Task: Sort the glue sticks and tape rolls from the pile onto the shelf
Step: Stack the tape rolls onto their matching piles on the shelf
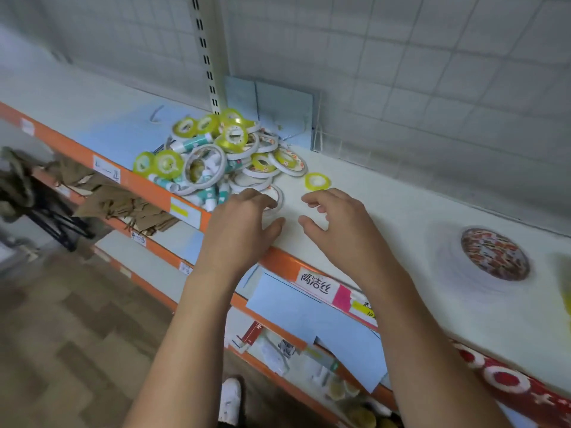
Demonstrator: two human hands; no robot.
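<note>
A pile of yellow and white tape rolls mixed with white-and-teal glue sticks lies on the white shelf. One small yellow tape roll sits alone just right of the pile. My left hand hovers at the pile's near edge, fingers curled over a flat white tape roll; I cannot tell whether it grips it. My right hand hovers beside it, below the lone yellow roll, fingers loosely curled and holding nothing.
A blurred roll with a red patterned face lies on the shelf at the right. A clear plastic divider stands behind the pile. The shelf's orange front edge carries price labels. Lower shelves hold brown paper and blue sheets.
</note>
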